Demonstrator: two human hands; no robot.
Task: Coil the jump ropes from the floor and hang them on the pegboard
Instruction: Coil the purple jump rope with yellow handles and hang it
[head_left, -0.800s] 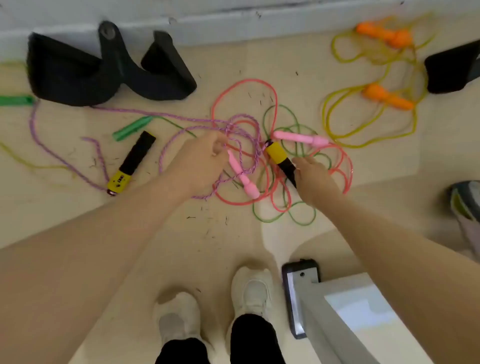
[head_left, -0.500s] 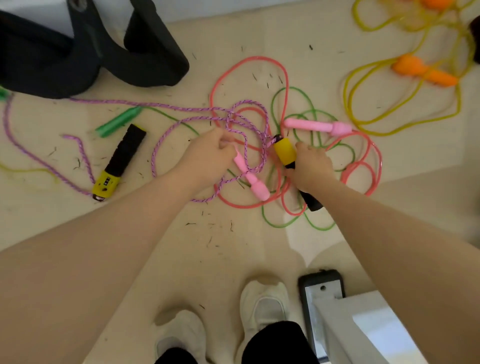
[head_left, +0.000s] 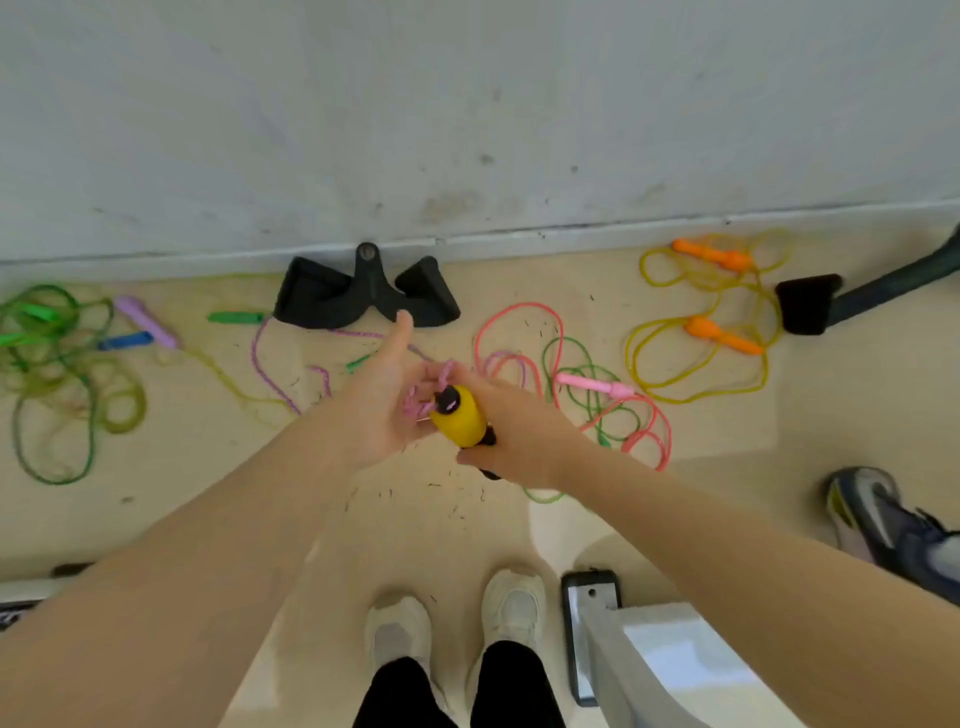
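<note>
1. Right hand (head_left: 511, 436): fingers curled round the yellow-capped black handle (head_left: 460, 422), yellow end tipped up toward the camera, black end poking out below the hand.
2. Left hand (head_left: 382, 402): palm up, thumb stuck out toward the wall, fingers relaxed with loops of the purple braided rope (head_left: 422, 400) lying across them. Can't tell if any finger actually pinches the rope.
3. Both hands touching or nearly so, handle between them, held above the floor (head_left: 218, 467).
4. The purple rope trails left and down to the floor, passing in front of the black V-shaped grip bar (head_left: 363, 296) at the wall.
5. Just right of the hands on the floor: pink rope (head_left: 649, 436) tangled with a thin green rope (head_left: 582, 364), one pink handle (head_left: 595, 385) lying on top.
6. Further right: yellow rope (head_left: 696, 384) with two orange handles (head_left: 724, 335), near a black foot of some equipment (head_left: 808, 304).
7. Far left: green rope pile (head_left: 52, 374), olive-yellow rope overlapping it, plus lilac handle (head_left: 148, 322), blue handle (head_left: 126, 341), green handle (head_left: 236, 317).
8. Bottom: person's white shoes (head_left: 457, 618), a phone (head_left: 589, 639) flat on the floor beside a white box corner (head_left: 675, 665); another shoe (head_left: 883, 519) at right edge.
</note>
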